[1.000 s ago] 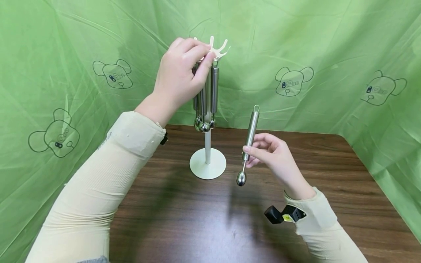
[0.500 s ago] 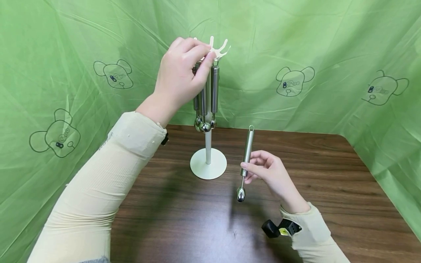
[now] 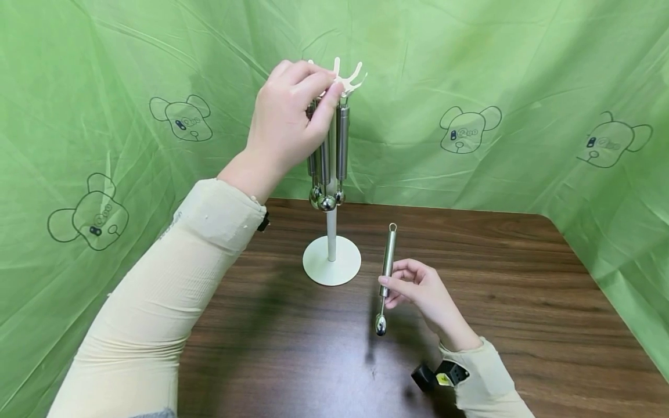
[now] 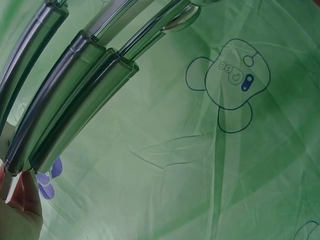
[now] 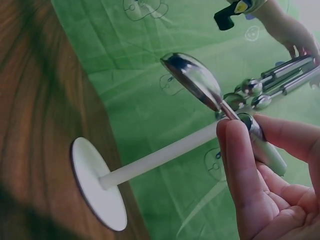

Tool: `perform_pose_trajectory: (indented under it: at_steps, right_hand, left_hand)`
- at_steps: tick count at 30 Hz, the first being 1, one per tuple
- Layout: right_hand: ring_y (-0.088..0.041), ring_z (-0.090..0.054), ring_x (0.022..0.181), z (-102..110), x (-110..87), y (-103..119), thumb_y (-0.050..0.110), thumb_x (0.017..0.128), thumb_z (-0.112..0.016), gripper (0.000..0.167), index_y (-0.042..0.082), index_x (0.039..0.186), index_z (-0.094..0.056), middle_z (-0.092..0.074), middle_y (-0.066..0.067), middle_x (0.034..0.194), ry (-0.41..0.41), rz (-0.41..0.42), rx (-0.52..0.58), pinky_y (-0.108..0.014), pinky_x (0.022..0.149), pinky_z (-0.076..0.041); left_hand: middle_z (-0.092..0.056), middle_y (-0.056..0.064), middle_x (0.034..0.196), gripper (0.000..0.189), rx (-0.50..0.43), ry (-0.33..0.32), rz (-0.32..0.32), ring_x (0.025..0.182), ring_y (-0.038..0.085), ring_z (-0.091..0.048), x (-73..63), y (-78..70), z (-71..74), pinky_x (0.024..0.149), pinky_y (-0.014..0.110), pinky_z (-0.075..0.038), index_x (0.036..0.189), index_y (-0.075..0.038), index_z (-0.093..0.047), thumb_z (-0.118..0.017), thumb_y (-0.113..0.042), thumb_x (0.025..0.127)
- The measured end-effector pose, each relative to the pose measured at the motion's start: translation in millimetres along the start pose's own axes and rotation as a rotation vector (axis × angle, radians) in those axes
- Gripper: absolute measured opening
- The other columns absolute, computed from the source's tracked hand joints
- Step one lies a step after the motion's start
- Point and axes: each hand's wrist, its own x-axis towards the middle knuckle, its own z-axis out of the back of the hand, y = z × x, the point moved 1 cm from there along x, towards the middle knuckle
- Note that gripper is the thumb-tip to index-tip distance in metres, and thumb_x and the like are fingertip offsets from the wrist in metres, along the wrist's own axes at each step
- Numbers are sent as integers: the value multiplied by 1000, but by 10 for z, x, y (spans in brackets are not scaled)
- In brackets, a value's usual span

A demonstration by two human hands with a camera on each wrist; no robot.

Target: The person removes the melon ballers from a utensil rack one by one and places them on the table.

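My left hand (image 3: 292, 116) pinches the hooked white top (image 3: 351, 81) of an upright stand (image 3: 331, 232). Several steel scoops (image 3: 342, 142) with tube handles hang below it, their rounded heads pointing down. In the left wrist view, the handles (image 4: 82, 110) run up from the fingertips. Lower and to the right of the stand, my right hand (image 3: 423, 296) holds another small steel scoop (image 3: 389, 255) between thumb and fingers, loop end up and head down, above the table. The right wrist view shows this scoop's oval bowl (image 5: 192, 80) up close; the hand's fingers partly cover its handle.
The stand's round white base (image 3: 319, 270) rests on a dark wood table (image 3: 522, 278). A green curtain (image 3: 397, 116) with bear-face drawings hangs behind and at both sides. A black wrist camera (image 3: 441, 374) is strapped to the right sleeve.
My right hand has moved down and slightly left with the scoop, closer to the table. The left hand stays at the stand's top, and the hanging scoops have barely shifted.
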Motion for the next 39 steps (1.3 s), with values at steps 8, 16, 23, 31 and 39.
perform_pose_trajectory:
  at_steps: [8, 16, 23, 31, 39]
  right_hand:
    - [-12, -67, 58, -1, 9, -185, 3, 89, -69, 29, -10, 109, -51, -68, 1, 74, -10, -84, 24, -30, 60, -61]
    - [-12, -67, 59, 40, 40, -358, 5, 90, -68, 31, -11, 111, -51, -67, 0, 76, 1, -139, 43, -28, 60, -60]
    - [-11, -67, 59, 73, 47, -516, 6, 91, -67, 36, -15, 114, -49, -67, 0, 76, 30, -165, 34, -28, 62, -61]
    - [-9, -66, 58, 73, 72, -647, 7, 90, -68, 37, -15, 113, -50, -65, 0, 74, 41, -211, 37, -27, 61, -61]
    - [-10, -66, 58, 56, 97, -720, 6, 89, -68, 33, -13, 109, -51, -63, -1, 75, 36, -260, 29, -26, 60, -60]
  left_hand:
    - [-74, 6, 109, 31, 4, -10, -3, 97, 28, -60, -7, -1, 3, 84, 37, -49, 104, -9, -76, -52, -29, 101]
    - [-74, 6, 106, 30, -7, -44, -14, 95, 29, -61, -14, 3, -16, 81, 38, -48, 101, -8, -76, -54, -29, 100]
    - [-74, 6, 107, 31, -5, -50, -20, 93, 30, -61, -19, -7, -28, 80, 39, -48, 100, -9, -76, -54, -30, 100]
    - [-74, 6, 107, 31, -9, -53, -26, 94, 30, -61, -14, -17, -25, 80, 39, -49, 99, -9, -76, -54, -30, 100]
    - [-74, 6, 107, 31, -3, -38, -33, 93, 30, -61, -12, -12, -4, 80, 39, -49, 99, -10, -76, -53, -31, 101]
